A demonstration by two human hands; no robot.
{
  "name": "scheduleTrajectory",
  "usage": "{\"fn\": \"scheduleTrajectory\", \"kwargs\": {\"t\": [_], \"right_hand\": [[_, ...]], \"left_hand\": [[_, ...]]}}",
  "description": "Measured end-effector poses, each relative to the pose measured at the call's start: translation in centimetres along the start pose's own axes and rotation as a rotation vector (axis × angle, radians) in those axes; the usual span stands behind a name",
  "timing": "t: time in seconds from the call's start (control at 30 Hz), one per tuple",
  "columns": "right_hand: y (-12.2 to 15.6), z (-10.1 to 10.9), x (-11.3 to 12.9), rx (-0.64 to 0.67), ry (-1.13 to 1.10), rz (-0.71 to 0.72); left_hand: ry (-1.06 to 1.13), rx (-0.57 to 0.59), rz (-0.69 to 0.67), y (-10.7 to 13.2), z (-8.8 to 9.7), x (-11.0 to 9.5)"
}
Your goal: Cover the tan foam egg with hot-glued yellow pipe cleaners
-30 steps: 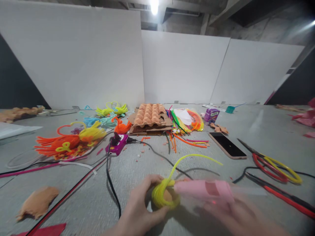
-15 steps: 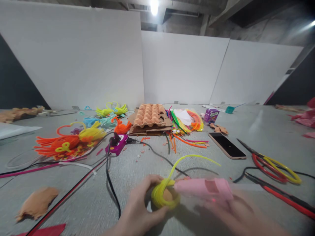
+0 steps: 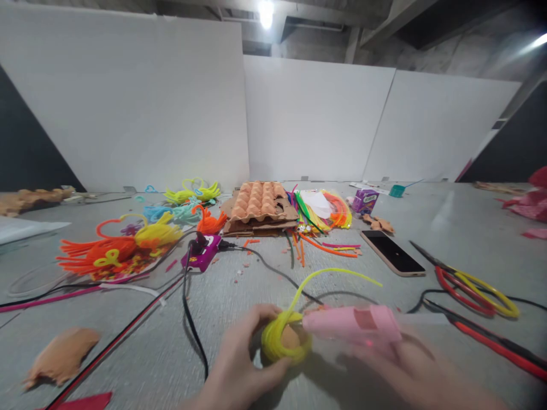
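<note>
Between the thumb and fingers of my left hand [image 3: 245, 361] is an egg-carton cup [image 3: 291, 337] wrapped in yellow pipe cleaner [image 3: 273, 339]. One long end of the pipe cleaner rises from the wrap and arcs to the right. My right hand [image 3: 410, 364] is closed around the grip of a pink hot glue gun [image 3: 354, 327], blurred in part. The gun lies nearly level, its nozzle at the wrap's upper right edge. A red light glows on its body, and a clear glue stick [image 3: 425, 319] sticks out of its back.
Scissors [image 3: 474, 287], red-handled pliers [image 3: 496, 344] and a phone [image 3: 393, 252] lie to the right. A purple power strip [image 3: 200, 253] with black cables sits left of centre. Behind are an egg carton [image 3: 260, 202] and loose pipe cleaners [image 3: 337, 210]; orange and yellow pipe-cleaner figures [image 3: 111, 250] lie left.
The view has shifted very slightly. Both hands, the wrapped cup and the glue gun stay almost in place, the nozzle still at the wrap.
</note>
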State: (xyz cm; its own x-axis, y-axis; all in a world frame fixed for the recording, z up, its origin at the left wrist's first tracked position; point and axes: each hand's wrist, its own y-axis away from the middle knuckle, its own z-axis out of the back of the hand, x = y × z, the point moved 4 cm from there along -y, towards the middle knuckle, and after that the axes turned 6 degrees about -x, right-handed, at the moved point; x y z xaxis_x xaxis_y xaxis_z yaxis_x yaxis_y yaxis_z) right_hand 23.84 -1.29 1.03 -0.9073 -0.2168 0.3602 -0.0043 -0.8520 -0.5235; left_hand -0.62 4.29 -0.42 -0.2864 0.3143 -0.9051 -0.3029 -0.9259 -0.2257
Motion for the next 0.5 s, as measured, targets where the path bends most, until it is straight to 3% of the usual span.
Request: {"fn": "scheduleTrajectory", "kwargs": {"t": [0.27,0.5], "right_hand": [[-1.0,0.5,0.4,0.017,-0.035,-0.079],[-1.5,0.9,0.7,0.01,-0.051,-0.066]], "left_hand": [[0.032,0.002,0.024,-0.2,0.0,-0.2],[0.051,-0.005,0.033,-0.2,0.0,-0.1]]}}
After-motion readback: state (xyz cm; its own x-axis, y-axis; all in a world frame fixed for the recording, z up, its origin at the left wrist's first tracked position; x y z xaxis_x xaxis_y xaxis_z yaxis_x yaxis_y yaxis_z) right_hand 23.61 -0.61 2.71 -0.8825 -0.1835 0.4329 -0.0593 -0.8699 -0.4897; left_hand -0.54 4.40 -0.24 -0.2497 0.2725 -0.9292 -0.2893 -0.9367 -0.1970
